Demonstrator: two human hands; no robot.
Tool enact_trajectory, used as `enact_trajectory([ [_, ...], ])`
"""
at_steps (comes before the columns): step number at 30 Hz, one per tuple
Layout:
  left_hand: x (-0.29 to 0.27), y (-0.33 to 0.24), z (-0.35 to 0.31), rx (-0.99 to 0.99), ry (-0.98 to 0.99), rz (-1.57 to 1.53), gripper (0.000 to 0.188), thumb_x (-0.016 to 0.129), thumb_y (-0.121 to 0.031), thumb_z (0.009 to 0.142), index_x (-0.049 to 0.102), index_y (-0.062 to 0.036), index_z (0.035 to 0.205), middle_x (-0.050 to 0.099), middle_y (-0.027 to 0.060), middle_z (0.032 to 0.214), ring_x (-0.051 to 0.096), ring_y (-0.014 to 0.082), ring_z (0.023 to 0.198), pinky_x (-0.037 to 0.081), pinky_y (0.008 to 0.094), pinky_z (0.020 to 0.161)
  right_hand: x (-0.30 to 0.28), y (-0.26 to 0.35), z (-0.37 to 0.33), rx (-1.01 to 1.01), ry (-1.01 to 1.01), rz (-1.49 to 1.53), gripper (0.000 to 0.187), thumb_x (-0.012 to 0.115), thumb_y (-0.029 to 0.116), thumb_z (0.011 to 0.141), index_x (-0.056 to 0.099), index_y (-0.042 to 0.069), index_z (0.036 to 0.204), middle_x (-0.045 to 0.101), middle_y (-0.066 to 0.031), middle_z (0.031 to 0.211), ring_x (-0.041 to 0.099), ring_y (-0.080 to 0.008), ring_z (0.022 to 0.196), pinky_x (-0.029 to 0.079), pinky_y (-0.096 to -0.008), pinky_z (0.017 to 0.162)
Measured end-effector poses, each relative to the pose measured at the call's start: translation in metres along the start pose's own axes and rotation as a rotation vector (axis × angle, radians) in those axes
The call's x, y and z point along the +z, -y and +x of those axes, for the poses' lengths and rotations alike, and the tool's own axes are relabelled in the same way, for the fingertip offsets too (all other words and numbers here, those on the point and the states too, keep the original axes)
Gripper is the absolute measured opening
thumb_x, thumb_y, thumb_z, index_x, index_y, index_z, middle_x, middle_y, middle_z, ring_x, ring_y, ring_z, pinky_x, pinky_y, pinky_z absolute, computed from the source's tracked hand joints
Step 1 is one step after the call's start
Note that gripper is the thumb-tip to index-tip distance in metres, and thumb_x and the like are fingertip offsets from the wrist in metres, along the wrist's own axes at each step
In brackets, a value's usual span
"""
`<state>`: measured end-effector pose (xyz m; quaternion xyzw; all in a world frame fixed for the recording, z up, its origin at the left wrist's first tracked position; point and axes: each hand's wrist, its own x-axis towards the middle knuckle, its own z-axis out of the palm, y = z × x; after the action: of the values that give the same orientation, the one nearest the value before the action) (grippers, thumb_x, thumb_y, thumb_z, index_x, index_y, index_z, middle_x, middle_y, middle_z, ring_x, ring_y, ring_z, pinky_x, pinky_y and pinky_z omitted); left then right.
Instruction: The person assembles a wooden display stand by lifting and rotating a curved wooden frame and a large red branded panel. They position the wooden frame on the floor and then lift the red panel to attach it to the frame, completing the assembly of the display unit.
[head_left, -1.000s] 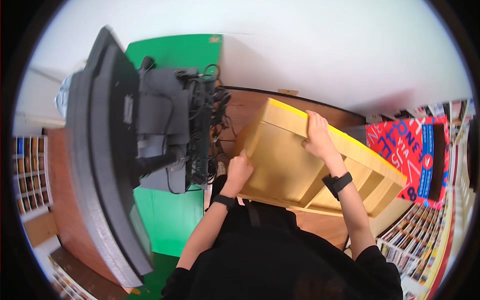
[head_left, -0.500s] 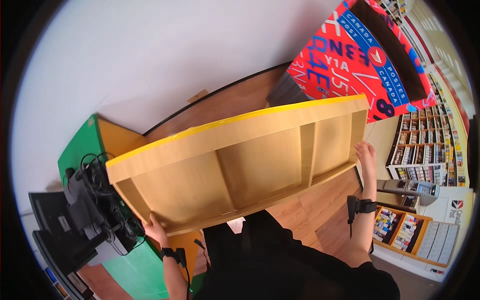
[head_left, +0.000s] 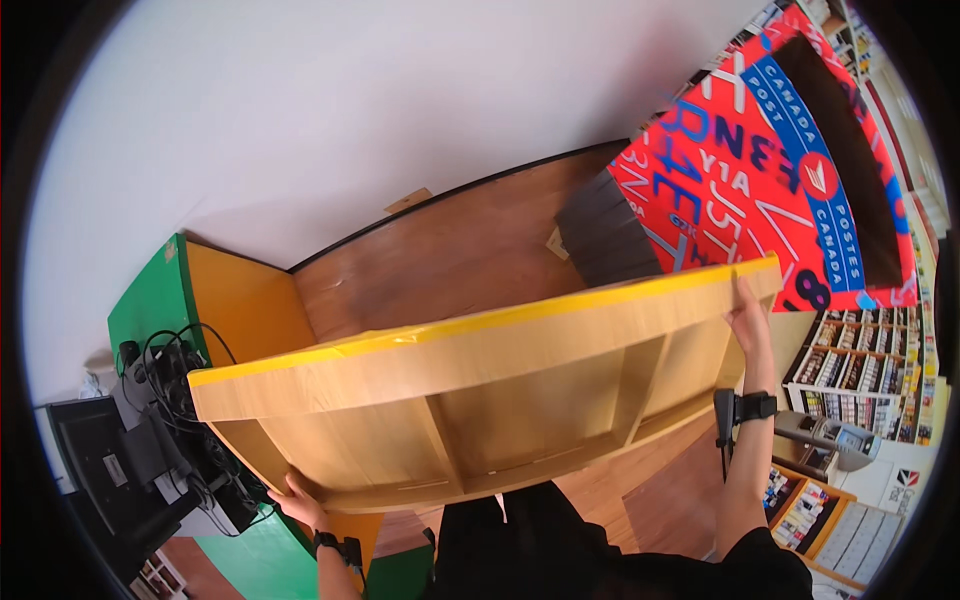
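1. Across the front of the person's body lies a wooden shelf unit (head_left: 490, 400), its open compartments facing the wearer and a yellow strip (head_left: 480, 324) running along its far edge; its right end sits a little higher in view than its left
2. At the lower left corner, the left hand (head_left: 302, 506) pinches the rim, thumb inside the compartment, the other fingers mostly lost behind the edge
3. At the opposite end, the right hand (head_left: 752, 325) clasps the unit, one finger laid up along the front plank and the rest bent; how far they wrap round cannot be made out
4. Holding both ends probably shares the weight and steadies so long a piece; open side toward the body, the inner rims seem to offer a ready grip
5. Beyond it is the brown floor (head_left: 430, 270), reaching to a pale wall (head_left: 380, 120)
6. To the left stands a green and orange desk (head_left: 245, 295) with tangled cables (head_left: 172, 390) and a dark monitor (head_left: 88, 455), likely kept together because they are wired up
7. To the right, a red printed box (head_left: 740, 225) rises near the unit's end, with stocked shelves (head_left: 850, 365) farther off
8. Hidden or unclear: the unit's back and underside, whether it touches the desk, and the shelf goods, too small and bent by the lens to identify
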<state>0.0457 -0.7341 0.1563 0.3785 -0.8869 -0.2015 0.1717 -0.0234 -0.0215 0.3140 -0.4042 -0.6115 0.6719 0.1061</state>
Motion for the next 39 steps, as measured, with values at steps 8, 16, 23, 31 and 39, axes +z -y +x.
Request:
enact_trajectory([
  [8, 0.008, 0.019, 0.006, 0.329, -0.199, 0.132, 0.041, 0.06, -0.014, 0.073, 0.035, 0.006, 0.099, 0.035, 0.016, 0.094, 0.037, 0.0289, 0.087, 0.036, 0.035, 0.073, 0.019, -0.016, 0.007, 0.037, -0.12, 0.193, 0.029, 0.044, 0.017, 0.081, 0.041, 0.006, 0.108, 0.049, -0.0061, 0.104, 0.048, -0.0186, 0.095, 0.041, -0.0371, 0.078],
  [16, 0.003, 0.025, 0.009, 0.372, -0.25, 0.205, 0.04, 0.057, -0.018, 0.075, 0.036, 0.0074, 0.097, 0.036, 0.0178, 0.092, 0.035, 0.0309, 0.086, 0.033, 0.0388, 0.074, 0.055, -0.007, 0.003, -0.025, -0.034, 0.188, 0.029, 0.043, 0.018, 0.082, 0.042, 0.004, 0.108, 0.048, -0.0063, 0.105, 0.047, -0.0188, 0.098, 0.041, -0.0373, 0.08],
  [23, 0.01, 0.006, 0.006, 0.307, -0.263, 0.291, 0.035, 0.052, -0.024, 0.078, 0.039, 0.006, 0.091, 0.039, 0.0186, 0.081, 0.037, 0.0328, 0.078, 0.032, 0.0408, 0.069, 0.083, 0.016, 0.02, 0.052, -0.027, 0.104, 0.027, 0.042, 0.019, 0.083, 0.042, 0.005, 0.106, 0.048, -0.0058, 0.104, 0.048, -0.0167, 0.096, 0.043, -0.0341, 0.077],
  [31, 0.023, -0.011, -0.013, 0.189, -0.447, 0.364, 0.033, 0.05, -0.016, 0.078, 0.037, 0.0045, 0.101, 0.04, 0.0181, 0.094, 0.038, 0.031, 0.088, 0.03, 0.042, 0.078, 0.097, 0.024, 0.032, 0.0, 0.072, 0.094, 0.028, 0.041, 0.019, 0.084, 0.042, 0.0, 0.104, 0.049, -0.0075, 0.1, 0.05, -0.0163, 0.091, 0.045, -0.033, 0.072],
  [39, -0.05, -0.315, 0.016, 0.737, 0.064, -0.275, 0.025, 0.038, -0.008, 0.08, 0.045, 0.003, 0.101, 0.045, 0.0159, 0.109, 0.039, 0.0275, 0.105, 0.026, 0.0357, 0.092, 0.094, 0.021, 0.036, 0.025, 0.068, 0.091, 0.028, 0.042, 0.019, 0.083, 0.042, 0.0, 0.104, 0.05, -0.0085, 0.1, 0.052, -0.0183, 0.09, 0.047, -0.0337, 0.07],
])
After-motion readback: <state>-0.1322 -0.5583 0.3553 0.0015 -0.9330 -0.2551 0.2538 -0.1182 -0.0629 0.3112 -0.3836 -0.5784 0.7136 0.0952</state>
